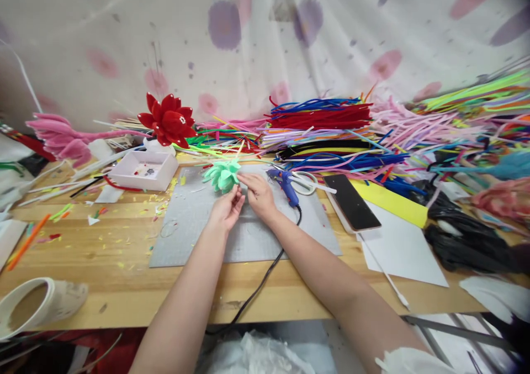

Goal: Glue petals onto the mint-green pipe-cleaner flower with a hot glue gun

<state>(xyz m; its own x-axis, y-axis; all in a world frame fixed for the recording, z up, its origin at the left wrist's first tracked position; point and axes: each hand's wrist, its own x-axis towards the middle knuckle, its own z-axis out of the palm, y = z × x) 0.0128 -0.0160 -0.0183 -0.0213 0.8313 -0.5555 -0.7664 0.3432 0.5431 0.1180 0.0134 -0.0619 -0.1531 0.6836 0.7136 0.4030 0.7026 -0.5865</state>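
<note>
A mint-green craft flower (pixel 222 175) with several petals is held up over the grey cutting mat (pixel 186 241). My left hand (pixel 226 209) grips it from below, palm turned up and fingers curled at its base. From the right, my right hand (pixel 257 194) pinches at the flower's lower right side, with the fingertips partly hidden by the petals. Just right of that hand, a blue glue gun (pixel 285 185) lies on the mat, its black cord running toward the table's front edge. White-handled scissors (pixel 304 183) lie beside the glue gun.
A red flower (pixel 169 121) stands behind a white box (pixel 143 169). Bundles of coloured pipe cleaners (pixel 323 120) line the back. To the right are a phone (pixel 351 201), white paper (pixel 406 252) and a black bag (pixel 464 241). A cup of brown liquid (pixel 49 302) stands front left.
</note>
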